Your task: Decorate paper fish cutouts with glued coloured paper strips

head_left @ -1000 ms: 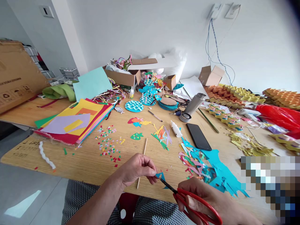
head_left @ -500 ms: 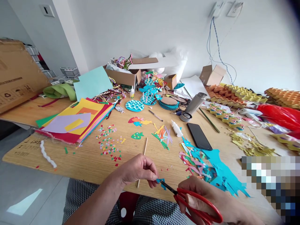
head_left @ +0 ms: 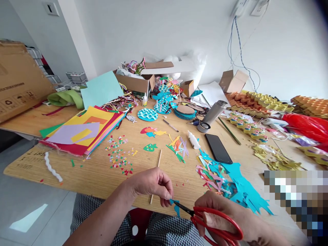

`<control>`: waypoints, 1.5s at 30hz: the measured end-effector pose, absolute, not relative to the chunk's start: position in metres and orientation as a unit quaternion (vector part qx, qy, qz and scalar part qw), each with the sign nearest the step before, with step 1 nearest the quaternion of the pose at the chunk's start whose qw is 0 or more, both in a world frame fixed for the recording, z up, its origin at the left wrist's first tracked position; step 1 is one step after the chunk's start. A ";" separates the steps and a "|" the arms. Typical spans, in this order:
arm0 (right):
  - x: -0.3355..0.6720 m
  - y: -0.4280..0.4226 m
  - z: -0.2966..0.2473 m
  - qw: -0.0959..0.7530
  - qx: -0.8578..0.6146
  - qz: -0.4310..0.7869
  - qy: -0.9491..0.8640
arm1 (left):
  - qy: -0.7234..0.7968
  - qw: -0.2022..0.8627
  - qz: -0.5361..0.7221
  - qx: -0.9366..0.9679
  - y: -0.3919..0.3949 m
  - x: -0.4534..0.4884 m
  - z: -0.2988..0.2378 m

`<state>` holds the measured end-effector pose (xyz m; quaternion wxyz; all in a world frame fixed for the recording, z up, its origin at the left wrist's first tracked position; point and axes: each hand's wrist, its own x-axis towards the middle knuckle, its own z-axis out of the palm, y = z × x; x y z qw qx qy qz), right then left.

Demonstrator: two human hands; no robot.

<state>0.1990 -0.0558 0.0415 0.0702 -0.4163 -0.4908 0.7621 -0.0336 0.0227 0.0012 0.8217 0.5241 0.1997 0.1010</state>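
A small piece of blue paper (head_left: 176, 209) is pinched between the thumb and fingers of my left hand (head_left: 156, 184), over the table's front edge. My right hand (head_left: 217, 212) grips red-handled scissors (head_left: 230, 223), and their dark blades reach left onto the blue paper beside my left fingertips. How far the blades are parted is hard to see. A thin wooden stick (head_left: 159, 159) lies on the table, partly behind my left hand. Beyond it is a green paper fish (head_left: 150, 147) with small coloured bits on it.
Blue paper offcuts (head_left: 238, 181) and coloured scraps lie to the right, near a black phone (head_left: 217, 148) and a white glue bottle (head_left: 193, 140). Coloured sheets (head_left: 74, 133) are stacked at left. Small paper dots (head_left: 118, 153) are scattered mid-table. A steel flask (head_left: 215, 112) stands tilted-looking further back.
The blue paper and the scissor tips have dropped slightly, and more of the paper hangs below the blades. Both hands keep their grips.
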 end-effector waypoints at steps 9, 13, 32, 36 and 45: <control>0.188 -0.061 0.040 0.159 -0.507 0.699 -0.478 | 0.250 0.849 0.213 0.414 0.021 -0.028 -0.011; 0.179 -0.062 0.027 0.212 -0.527 0.673 -0.474 | 0.278 0.844 0.250 0.385 0.016 -0.024 -0.011; 0.151 -0.077 -0.010 0.307 -0.565 0.636 -0.427 | 0.354 0.794 0.378 0.319 -0.002 0.002 -0.011; 0.145 -0.079 -0.012 0.328 -0.568 0.631 -0.415 | 0.375 0.775 0.391 0.326 -0.003 0.004 -0.012; 0.137 -0.080 -0.038 0.374 -0.553 0.638 -0.384 | 0.417 0.733 0.406 0.352 -0.002 0.008 -0.018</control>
